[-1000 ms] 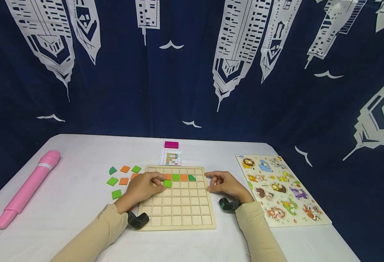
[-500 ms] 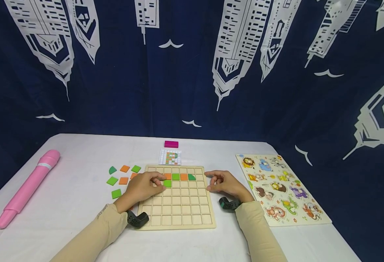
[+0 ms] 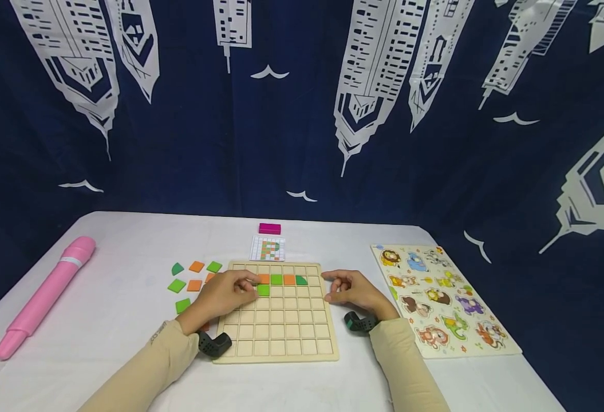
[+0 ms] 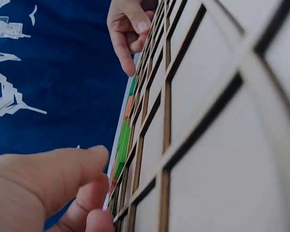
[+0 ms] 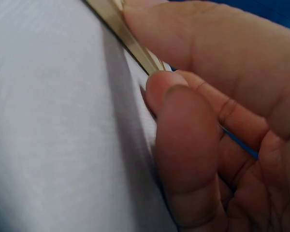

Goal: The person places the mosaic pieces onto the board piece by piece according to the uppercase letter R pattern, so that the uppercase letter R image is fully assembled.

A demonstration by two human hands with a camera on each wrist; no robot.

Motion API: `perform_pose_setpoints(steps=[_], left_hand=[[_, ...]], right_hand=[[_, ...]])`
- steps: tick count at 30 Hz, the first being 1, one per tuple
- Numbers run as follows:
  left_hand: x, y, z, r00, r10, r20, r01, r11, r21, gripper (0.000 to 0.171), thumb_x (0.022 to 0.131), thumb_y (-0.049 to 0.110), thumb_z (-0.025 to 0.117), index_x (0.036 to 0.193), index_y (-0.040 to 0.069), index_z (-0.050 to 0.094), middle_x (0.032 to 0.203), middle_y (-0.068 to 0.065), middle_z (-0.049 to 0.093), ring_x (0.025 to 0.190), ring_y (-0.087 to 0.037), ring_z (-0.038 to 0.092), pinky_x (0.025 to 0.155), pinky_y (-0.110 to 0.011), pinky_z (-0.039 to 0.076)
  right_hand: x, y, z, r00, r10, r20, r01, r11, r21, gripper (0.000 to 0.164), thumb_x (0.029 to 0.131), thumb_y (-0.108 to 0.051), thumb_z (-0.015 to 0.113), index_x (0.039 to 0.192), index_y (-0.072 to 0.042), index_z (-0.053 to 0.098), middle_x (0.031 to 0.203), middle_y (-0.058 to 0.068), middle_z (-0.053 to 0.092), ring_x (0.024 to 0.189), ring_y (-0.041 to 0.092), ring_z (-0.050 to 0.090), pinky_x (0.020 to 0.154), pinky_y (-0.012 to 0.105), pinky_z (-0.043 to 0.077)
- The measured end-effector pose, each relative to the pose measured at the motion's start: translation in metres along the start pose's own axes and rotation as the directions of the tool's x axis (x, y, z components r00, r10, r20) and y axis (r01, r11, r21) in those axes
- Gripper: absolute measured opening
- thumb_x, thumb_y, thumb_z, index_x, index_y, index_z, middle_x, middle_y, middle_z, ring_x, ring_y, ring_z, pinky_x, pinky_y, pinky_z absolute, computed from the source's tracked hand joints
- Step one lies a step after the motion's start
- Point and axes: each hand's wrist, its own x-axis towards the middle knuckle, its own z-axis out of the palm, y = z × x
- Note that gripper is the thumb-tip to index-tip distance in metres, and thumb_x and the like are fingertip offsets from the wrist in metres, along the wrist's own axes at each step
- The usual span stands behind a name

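Note:
A wooden grid board (image 3: 286, 332) lies in the middle of the table. In one row sit an orange tile (image 3: 264, 278), a green tile (image 3: 276, 279), another orange tile (image 3: 289, 279) and a dark green rounded tile (image 3: 302, 280). Below the first is a second green tile (image 3: 263, 290). My left hand (image 3: 226, 294) hovers over the board's left part, index and thumb apart beside these left tiles; no piece shows between them in the left wrist view. My right hand (image 3: 355, 290) touches the board's right edge with index finger and thumb, other fingers bent.
Several loose orange and green tiles (image 3: 176, 285) lie left of the board, some behind my left hand. A pattern card (image 3: 268, 248) and a magenta box (image 3: 269, 229) are beyond it. A pink tube (image 3: 46, 297) lies far left, an animal puzzle board (image 3: 446, 303) right.
My left hand has drawn back slightly to the left, its thumb now a little away from the lower green tile. My right hand stays at the board's edge.

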Motion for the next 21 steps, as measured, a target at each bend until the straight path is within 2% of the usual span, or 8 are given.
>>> perform_pose_setpoints(steps=[7,13,17,21], left_hand=[[0.006,-0.004,-0.013,0.997,0.044,0.060,-0.038,0.995,-0.093,0.030,0.097,0.019,0.078,0.124,0.008,0.079,0.095,0.004,0.071,0.075,-0.014,0.060,0.070,-0.029,0.049],[0.006,-0.006,-0.030,0.994,0.078,0.072,-0.067,0.988,-0.139,0.033,0.101,0.019,0.076,0.130,0.003,0.076,0.102,0.000,0.074,0.089,-0.018,0.064,0.081,-0.029,0.053],[-0.001,-0.008,-0.041,0.994,0.086,0.060,-0.075,0.982,-0.175,0.034,0.102,0.015,0.075,0.133,-0.001,0.073,0.104,-0.002,0.075,0.093,-0.020,0.064,0.082,-0.027,0.051],[-0.014,-0.013,-0.050,0.994,0.102,0.033,-0.096,0.981,-0.167,0.033,0.103,0.015,0.075,0.131,-0.001,0.074,0.102,-0.001,0.076,0.092,-0.018,0.063,0.080,-0.025,0.051]], right_hand=[[-0.001,-0.001,-0.001,1.000,0.002,-0.002,-0.002,1.000,0.000,0.060,0.090,0.006,0.082,0.142,0.018,0.057,0.088,0.001,0.062,0.068,0.008,0.047,0.062,0.020,0.042],[-0.002,-0.002,-0.001,1.000,0.009,-0.008,-0.009,1.000,0.003,0.060,0.090,0.005,0.082,0.143,0.018,0.056,0.088,0.001,0.062,0.068,0.008,0.047,0.062,0.020,0.042],[-0.002,-0.002,-0.001,1.000,0.000,-0.001,0.000,1.000,0.000,0.059,0.090,0.006,0.081,0.142,0.019,0.056,0.088,0.001,0.062,0.068,0.007,0.047,0.063,0.019,0.042],[-0.002,-0.002,0.000,1.000,0.004,-0.002,-0.004,1.000,0.001,0.059,0.090,0.006,0.081,0.142,0.019,0.056,0.088,0.001,0.062,0.068,0.007,0.048,0.063,0.019,0.042]])
